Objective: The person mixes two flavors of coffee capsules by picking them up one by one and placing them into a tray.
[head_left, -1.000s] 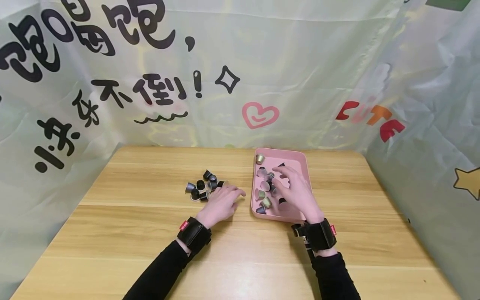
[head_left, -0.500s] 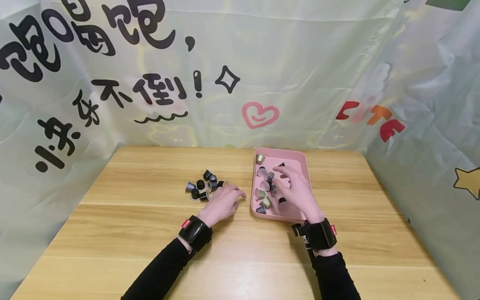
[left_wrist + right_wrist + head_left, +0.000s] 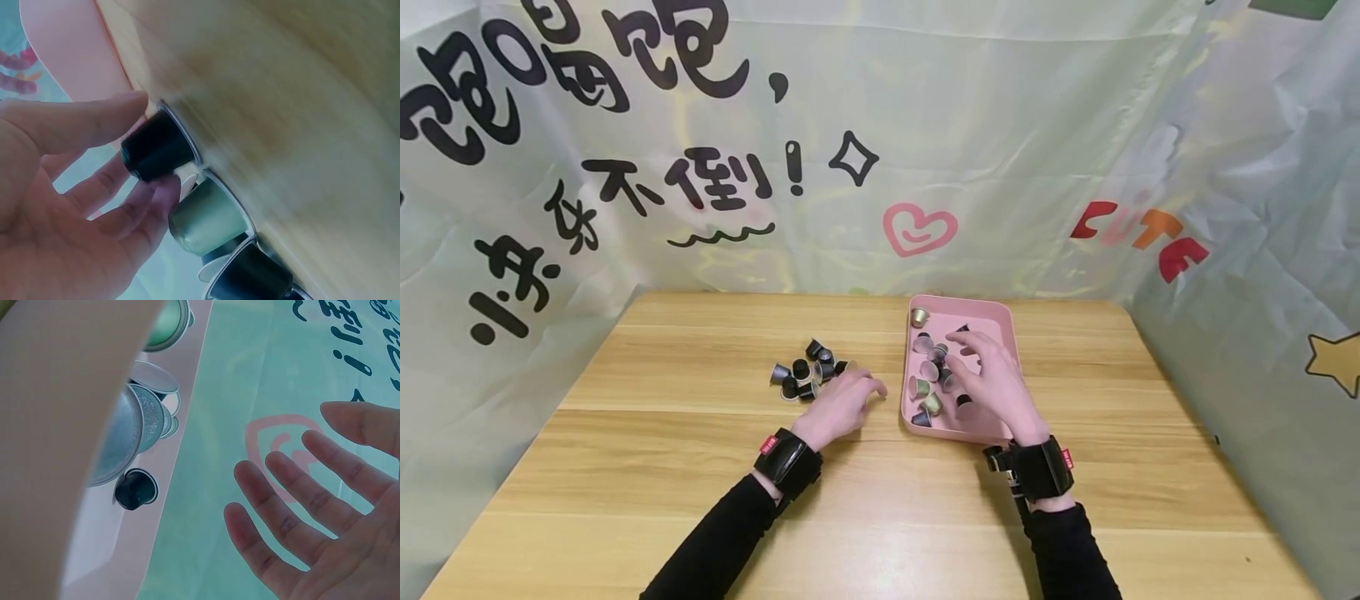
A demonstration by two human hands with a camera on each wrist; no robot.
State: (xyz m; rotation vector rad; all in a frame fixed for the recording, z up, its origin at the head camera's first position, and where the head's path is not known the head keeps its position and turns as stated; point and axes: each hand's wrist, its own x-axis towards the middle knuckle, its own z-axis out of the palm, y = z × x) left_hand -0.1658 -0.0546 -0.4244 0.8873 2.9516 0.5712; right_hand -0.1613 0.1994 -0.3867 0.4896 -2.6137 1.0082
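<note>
My left hand (image 3: 840, 406) is low over the table at the right side of a pile of coffee capsules (image 3: 801, 369). In the left wrist view, its thumb and fingertips lie on either side of a black coffee capsule (image 3: 161, 147), whose rim faces the table; in the head view the hand hides it. A green capsule (image 3: 209, 217) and another black one (image 3: 253, 273) stand right beside it. Over the pink tray (image 3: 1011, 350) hovers my right hand (image 3: 992, 383), holding nothing, fingers spread and slightly bent. Below it, several capsules (image 3: 931, 371) lie in the tray, mostly along its left side.
Wooden table (image 3: 880, 517) stretches in front of both hands. A printed cloth backdrop (image 3: 1000, 150) rises behind the table's far edge and along its sides. Each wrist wears a black strap (image 3: 790, 464) with a camera.
My left hand has shifted very slightly to the left. The right hand, the tray and the visible capsules have stayed in place.
</note>
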